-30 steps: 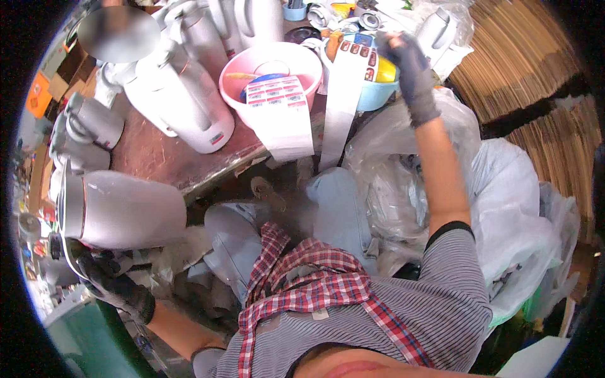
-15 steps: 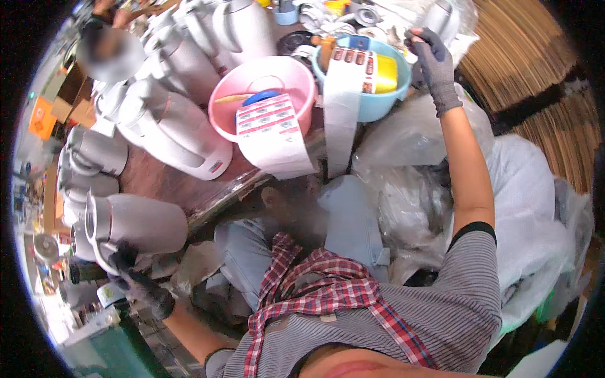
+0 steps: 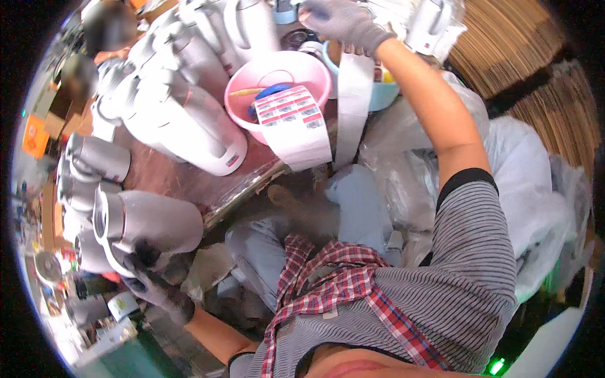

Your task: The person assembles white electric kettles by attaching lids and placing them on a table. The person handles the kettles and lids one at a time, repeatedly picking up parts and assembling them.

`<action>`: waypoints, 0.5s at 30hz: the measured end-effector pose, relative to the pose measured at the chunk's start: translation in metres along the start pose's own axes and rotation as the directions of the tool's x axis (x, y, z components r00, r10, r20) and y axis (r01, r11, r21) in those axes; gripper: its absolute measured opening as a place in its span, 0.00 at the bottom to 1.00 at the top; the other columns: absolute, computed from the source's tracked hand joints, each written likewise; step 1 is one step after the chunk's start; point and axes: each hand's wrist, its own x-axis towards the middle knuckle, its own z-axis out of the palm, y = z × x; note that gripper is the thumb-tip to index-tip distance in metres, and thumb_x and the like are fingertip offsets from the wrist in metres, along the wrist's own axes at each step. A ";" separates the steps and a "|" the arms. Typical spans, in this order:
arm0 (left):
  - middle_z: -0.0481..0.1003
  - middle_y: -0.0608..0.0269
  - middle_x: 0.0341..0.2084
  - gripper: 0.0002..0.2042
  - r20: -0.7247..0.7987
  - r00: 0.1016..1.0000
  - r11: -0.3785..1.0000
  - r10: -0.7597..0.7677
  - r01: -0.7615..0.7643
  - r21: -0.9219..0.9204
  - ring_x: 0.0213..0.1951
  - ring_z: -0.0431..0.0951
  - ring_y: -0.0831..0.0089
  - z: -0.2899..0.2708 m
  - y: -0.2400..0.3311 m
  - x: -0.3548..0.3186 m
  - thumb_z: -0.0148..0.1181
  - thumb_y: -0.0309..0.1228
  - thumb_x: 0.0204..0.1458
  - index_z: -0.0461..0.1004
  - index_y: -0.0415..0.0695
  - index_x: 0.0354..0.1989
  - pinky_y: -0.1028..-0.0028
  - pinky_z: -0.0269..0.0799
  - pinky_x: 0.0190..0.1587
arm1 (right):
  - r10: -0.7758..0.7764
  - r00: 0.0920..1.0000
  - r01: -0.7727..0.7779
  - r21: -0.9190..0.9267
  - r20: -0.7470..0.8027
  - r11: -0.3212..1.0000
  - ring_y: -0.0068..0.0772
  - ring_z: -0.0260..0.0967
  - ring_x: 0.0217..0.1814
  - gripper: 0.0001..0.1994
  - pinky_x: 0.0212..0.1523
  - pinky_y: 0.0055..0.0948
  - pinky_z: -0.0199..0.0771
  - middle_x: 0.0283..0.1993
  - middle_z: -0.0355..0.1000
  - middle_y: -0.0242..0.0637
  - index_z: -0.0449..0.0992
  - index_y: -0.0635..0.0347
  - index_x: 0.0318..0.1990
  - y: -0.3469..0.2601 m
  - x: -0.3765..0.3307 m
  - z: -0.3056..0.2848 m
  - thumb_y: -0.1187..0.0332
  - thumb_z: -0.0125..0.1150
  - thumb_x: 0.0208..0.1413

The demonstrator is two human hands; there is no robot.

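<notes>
My left hand (image 3: 153, 285), in a dark grey fingerless glove, is closed around the handle of a silver-grey vacuum jug (image 3: 161, 220). The jug lies tilted by the table's left edge, its open mouth pointing left. My right hand (image 3: 340, 22), gloved alike, stretches over the far side of a light blue basin (image 3: 383, 97), close to a small blue cup (image 3: 285, 16). Its fingers are blurred, so whether they hold anything cannot be seen. My right forearm covers part of that basin. A pink basin (image 3: 236, 94) beside it carries a sheet of red-and-white stickers (image 3: 291, 116).
Several silver jugs (image 3: 195, 132) crowd the dark tabletop (image 3: 154, 173) at the left. A white paper strip (image 3: 353, 113) hangs off the blue basin. Clear plastic bags (image 3: 403, 183) and stacked cardboard (image 3: 517, 50) are at the right. Other people are at the far left.
My right hand has swept left, from beside the far-right jug to beyond the blue basin. My left hand keeps its hold on the jug. The whole view has shifted slightly.
</notes>
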 end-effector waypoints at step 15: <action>0.67 0.47 0.61 0.26 0.141 0.977 0.880 0.162 -0.207 0.428 0.57 0.71 0.62 -0.023 -0.017 0.050 0.50 0.39 0.66 0.62 0.38 0.68 0.64 0.68 0.59 | 0.820 0.515 -0.810 -0.171 0.250 0.561 0.54 0.69 0.62 0.35 0.61 0.45 0.69 0.59 0.71 0.57 0.69 0.62 0.60 0.185 -0.216 0.045 0.42 0.55 0.55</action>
